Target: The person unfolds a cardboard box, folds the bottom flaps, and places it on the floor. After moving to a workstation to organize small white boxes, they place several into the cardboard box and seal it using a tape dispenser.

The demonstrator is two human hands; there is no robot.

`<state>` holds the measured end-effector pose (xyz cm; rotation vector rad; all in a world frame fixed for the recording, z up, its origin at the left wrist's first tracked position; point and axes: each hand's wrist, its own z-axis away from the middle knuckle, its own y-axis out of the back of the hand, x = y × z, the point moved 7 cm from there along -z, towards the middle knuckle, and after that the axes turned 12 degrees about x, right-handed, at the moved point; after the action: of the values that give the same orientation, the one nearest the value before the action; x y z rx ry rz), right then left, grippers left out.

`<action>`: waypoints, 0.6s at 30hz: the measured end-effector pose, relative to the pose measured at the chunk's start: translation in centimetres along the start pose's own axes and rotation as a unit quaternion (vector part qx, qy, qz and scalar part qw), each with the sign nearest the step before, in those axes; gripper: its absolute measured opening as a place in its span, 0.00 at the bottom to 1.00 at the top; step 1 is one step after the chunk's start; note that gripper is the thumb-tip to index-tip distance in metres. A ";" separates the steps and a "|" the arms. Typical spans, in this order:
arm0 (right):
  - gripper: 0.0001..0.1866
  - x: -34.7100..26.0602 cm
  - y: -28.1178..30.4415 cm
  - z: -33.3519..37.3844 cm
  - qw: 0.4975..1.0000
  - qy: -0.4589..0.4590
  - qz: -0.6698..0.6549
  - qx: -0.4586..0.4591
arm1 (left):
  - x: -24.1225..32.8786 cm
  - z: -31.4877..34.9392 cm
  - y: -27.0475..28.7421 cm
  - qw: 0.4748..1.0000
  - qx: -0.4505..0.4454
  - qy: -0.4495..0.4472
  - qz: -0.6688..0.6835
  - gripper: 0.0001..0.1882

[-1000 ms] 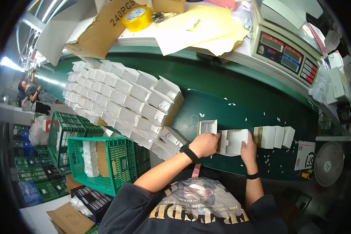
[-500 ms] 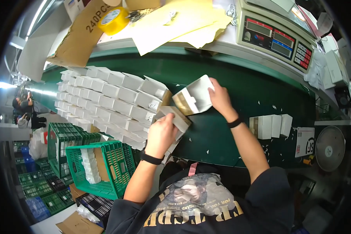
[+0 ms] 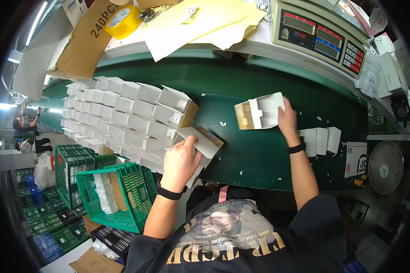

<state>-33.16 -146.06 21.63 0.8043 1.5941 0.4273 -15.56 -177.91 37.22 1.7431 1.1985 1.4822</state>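
My right hand [image 3: 287, 119] grips the far-right end of an open white-and-gold carton [image 3: 265, 111] above the green work surface [image 3: 259, 154]. Its flap side faces left. My left hand [image 3: 181, 160] is closed on the flap of another carton [image 3: 207, 142], at the front right corner of a large block of open white cartons [image 3: 123, 113]. The carton's brown side faces right. White cables show in some of the block's cartons, and a thin white loop lies beside the left-hand carton.
Several closed white boxes [image 3: 321, 141] stand at the right, near a fan [image 3: 385, 168]. A counting scale [image 3: 321, 41], yellow sheets [image 3: 200, 25] and a tape roll [image 3: 123, 22] sit on the back shelf. A green crate [image 3: 134, 200] is at lower left. White scraps are scattered about.
My right hand has moved right with its carton, away from the left-hand one, and the carton is now turned more level. My left hand has moved slightly and still holds the other carton.
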 end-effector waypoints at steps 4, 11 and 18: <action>0.22 -1.7 1.8 -1.0 0.998 0.044 -0.028 0.034 | 0.6 0.1 0.5 1.000 -0.003 0.000 -0.007 0.16; 0.22 -2.7 -9.5 3.2 0.987 -0.041 -0.138 -0.065 | 3.5 0.4 4.8 1.000 -0.020 0.003 -0.016 0.16; 0.23 -0.7 -10.6 7.0 0.994 -0.008 -0.080 -0.076 | 4.5 3.0 10.8 0.999 -0.006 0.017 0.030 0.16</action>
<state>-29.10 -155.00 13.62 0.5590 1.5776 0.4186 -9.77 -178.36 47.78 1.7666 1.1627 1.5555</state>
